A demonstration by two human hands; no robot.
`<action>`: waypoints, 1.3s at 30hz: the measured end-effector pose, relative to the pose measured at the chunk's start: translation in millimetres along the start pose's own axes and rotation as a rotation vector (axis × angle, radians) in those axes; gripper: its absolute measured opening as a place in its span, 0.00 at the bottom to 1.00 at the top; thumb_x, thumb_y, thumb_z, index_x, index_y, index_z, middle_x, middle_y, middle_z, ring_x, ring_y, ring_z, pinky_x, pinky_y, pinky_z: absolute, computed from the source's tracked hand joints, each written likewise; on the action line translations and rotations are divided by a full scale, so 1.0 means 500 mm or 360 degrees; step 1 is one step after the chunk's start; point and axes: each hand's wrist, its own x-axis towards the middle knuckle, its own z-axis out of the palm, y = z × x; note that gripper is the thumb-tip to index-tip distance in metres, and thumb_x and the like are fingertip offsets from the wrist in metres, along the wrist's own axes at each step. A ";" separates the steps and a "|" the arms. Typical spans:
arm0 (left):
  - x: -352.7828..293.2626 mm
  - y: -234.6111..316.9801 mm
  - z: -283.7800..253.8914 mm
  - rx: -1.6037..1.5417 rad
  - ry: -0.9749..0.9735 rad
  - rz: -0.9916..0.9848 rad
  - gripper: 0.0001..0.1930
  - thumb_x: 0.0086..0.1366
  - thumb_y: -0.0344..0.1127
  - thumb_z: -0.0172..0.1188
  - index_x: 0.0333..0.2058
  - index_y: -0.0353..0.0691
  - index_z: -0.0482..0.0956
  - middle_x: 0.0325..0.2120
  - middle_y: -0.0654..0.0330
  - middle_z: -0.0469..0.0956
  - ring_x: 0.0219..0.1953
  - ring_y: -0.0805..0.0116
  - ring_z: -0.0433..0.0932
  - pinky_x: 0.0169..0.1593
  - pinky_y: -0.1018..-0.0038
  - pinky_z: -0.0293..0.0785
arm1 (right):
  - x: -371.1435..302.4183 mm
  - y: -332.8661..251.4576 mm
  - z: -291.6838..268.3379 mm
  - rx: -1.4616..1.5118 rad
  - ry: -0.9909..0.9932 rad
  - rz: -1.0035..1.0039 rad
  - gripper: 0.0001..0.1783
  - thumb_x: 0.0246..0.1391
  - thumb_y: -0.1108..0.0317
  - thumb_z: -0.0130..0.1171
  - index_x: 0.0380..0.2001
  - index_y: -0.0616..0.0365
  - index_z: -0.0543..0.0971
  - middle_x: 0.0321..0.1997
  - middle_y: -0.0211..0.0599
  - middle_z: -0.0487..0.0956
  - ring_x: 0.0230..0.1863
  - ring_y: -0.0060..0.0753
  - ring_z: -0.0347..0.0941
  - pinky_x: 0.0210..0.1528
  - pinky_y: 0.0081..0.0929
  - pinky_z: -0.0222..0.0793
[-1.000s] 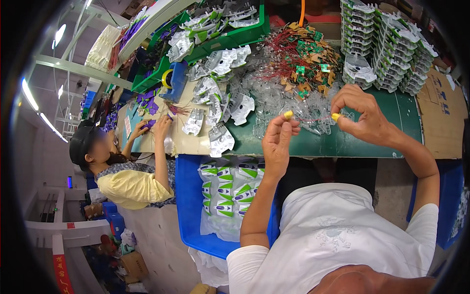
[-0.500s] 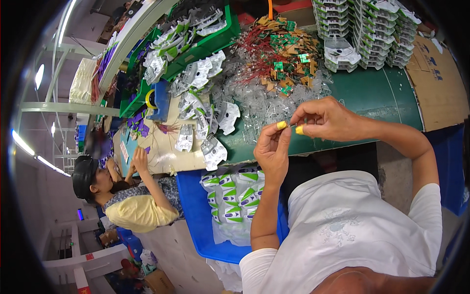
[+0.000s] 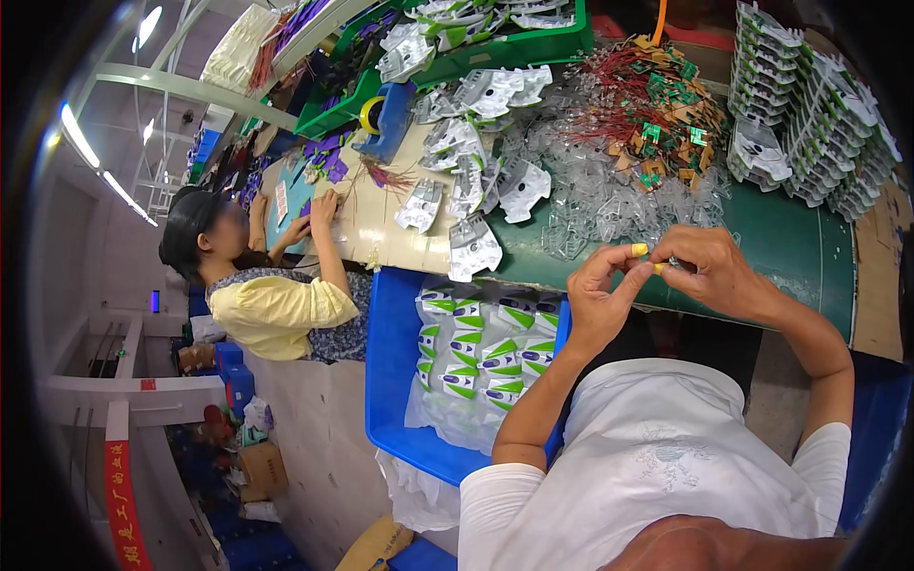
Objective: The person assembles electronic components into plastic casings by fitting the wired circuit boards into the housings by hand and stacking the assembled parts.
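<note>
Both hands together just above the near edge of the bench (image 3: 790, 238). Right hand (image 3: 714, 271): fingers bent inward, pinching a small piece (image 3: 675, 263), mostly hidden; kind too small to tell. Left hand (image 3: 602, 295): thumb and index nearly meeting at the right fingertips; cannot tell whether they grip the piece too. Yellow covers (image 3: 639, 250) on fingertips of both hands.

Near left, beside the left forearm: blue bin (image 3: 381, 400) holding rows of white-green-purple units (image 3: 466, 347) on clear plastic.

Beyond the hands: heap of clear parts (image 3: 590, 209), lying between them and a pile of boards (image 3: 657, 114) with red wires. Left of the heap, loose grey shells (image 3: 524, 190); right, tall shell stacks (image 3: 800, 105).

Farther left: blue tape dispenser (image 3: 392, 124), green crate (image 3: 562, 43) full of shells, and a co-worker (image 3: 276, 309), both hands at the bench near purple parts (image 3: 328, 157).

Writing: red banner (image 3: 122, 495), far left, bears a line of yellow characters.
</note>
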 end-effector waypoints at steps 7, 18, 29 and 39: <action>0.004 -0.037 -0.052 -0.1577 -0.0443 -0.1243 0.13 0.65 0.29 0.62 0.48 0.40 0.75 0.35 0.63 0.78 0.31 0.76 0.75 0.36 0.81 0.73 | 0.020 0.012 0.023 0.0568 -0.0225 0.0195 0.06 0.49 0.76 0.63 0.32 0.64 0.82 0.29 0.38 0.81 0.29 0.27 0.77 0.31 0.25 0.70; 0.186 -0.081 -0.253 0.1658 0.0533 0.0430 0.26 0.59 0.35 0.64 0.54 0.30 0.70 0.50 0.45 0.72 0.53 0.46 0.68 0.59 0.57 0.61 | -0.040 0.046 -0.001 0.0727 0.0135 0.0768 0.03 0.53 0.73 0.60 0.31 0.61 0.78 0.24 0.18 0.71 0.23 0.08 0.59 0.24 0.14 0.56; 0.296 -0.151 -0.357 0.1459 0.0583 0.0243 0.12 0.55 0.33 0.63 0.36 0.32 0.80 0.27 0.56 0.80 0.30 0.66 0.78 0.39 0.70 0.74 | -0.074 0.039 -0.024 0.0576 0.0102 0.0859 0.04 0.51 0.71 0.62 0.29 0.61 0.79 0.22 0.19 0.73 0.20 0.09 0.57 0.21 0.16 0.53; 0.131 0.018 -0.224 0.1854 0.0276 0.0860 0.17 0.47 0.22 0.63 0.39 0.38 0.77 0.35 0.53 0.78 0.38 0.50 0.75 0.45 0.57 0.67 | -0.103 0.069 -0.043 0.0610 0.0087 0.0998 0.06 0.55 0.70 0.60 0.32 0.62 0.78 0.23 0.18 0.69 0.21 0.08 0.56 0.22 0.15 0.52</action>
